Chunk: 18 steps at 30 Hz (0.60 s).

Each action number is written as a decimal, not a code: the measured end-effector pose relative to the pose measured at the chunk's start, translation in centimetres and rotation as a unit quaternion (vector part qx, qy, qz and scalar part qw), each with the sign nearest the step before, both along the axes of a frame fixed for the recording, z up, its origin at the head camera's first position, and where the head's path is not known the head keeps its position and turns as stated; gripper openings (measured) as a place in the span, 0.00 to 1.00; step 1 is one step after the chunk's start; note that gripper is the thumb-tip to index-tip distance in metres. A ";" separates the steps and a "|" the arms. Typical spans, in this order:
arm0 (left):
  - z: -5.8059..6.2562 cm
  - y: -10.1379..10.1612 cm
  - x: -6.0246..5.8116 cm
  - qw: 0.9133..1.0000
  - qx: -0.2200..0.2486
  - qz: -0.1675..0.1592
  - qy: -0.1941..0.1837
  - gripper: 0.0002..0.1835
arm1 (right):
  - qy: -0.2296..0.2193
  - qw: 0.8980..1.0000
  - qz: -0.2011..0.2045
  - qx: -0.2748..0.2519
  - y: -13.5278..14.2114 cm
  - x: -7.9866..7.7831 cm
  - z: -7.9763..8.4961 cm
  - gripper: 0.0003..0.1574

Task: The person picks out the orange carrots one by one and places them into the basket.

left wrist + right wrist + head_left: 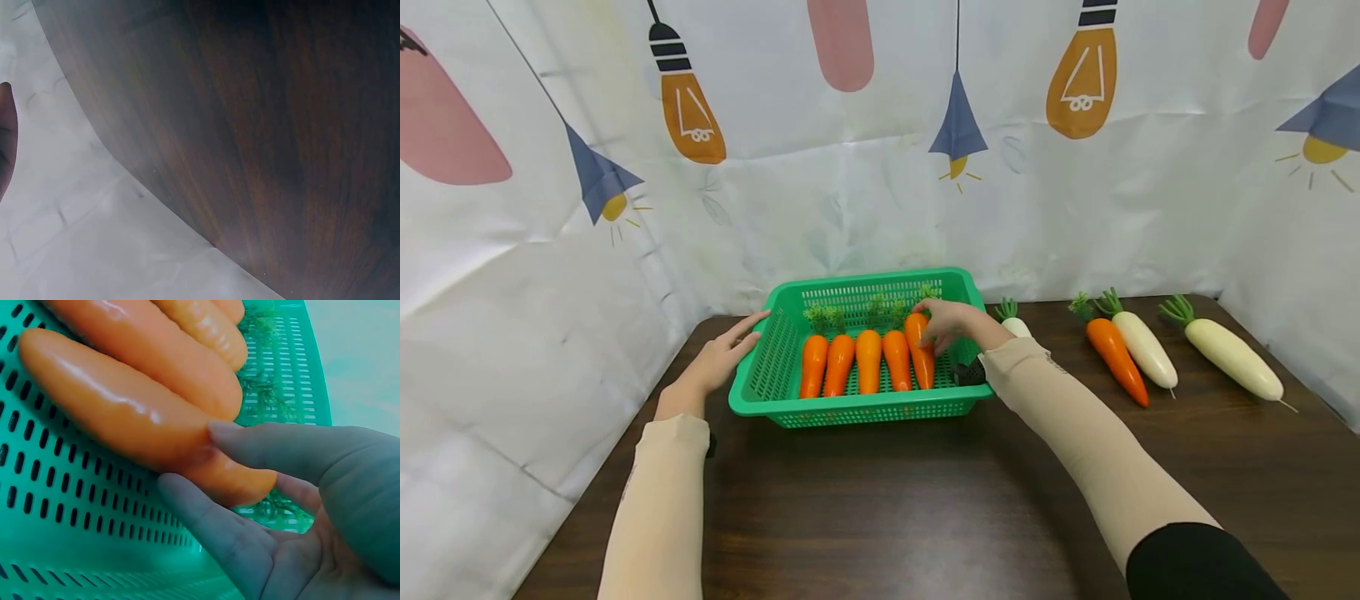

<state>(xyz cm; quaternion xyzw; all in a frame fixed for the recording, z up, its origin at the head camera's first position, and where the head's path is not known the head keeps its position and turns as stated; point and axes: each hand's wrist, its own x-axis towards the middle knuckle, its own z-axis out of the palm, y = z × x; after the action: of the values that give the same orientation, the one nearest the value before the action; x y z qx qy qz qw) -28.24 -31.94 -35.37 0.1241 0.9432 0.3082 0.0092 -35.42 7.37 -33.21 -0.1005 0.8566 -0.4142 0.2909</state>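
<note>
A green plastic basket (pixel 865 406) with slotted walls stands at the back of the table, with several orange carrots lying side by side in it, leafy tops toward the far wall. My right hand (pixel 955 323) reaches in over the basket's right side and pinches the rightmost carrot (pixel 922 371) near its leafy end. In the right wrist view the thumb lies on top of this carrot (pixel 112 400) and a finger against its lower side. My left hand (pixel 718 358) touches the basket's left rim with its fingers extended. Only a sliver of it shows in the left wrist view.
On the dark wooden table (pixel 865 500), right of the basket, lie another carrot (pixel 1117 362) and two white radishes (pixel 1150 354), one farther right. A third white radish (pixel 1017 327) is partly hidden behind my right arm. A printed white curtain (pixel 880 200) hangs behind the table.
</note>
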 end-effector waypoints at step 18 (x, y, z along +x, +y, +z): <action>-0.3 -0.2 -0.3 1.000 0.004 0.000 0.002 0.33 | -0.048 0.998 0.032 0.027 -0.2 0.2 -0.1 0.54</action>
<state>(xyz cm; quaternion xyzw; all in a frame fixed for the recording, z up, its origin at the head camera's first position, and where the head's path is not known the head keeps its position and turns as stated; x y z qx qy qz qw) -28.54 -32.14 -35.64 0.1243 0.9421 0.3114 0.0068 -35.18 7.19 -33.32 -0.1006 0.8488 -0.3858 0.3472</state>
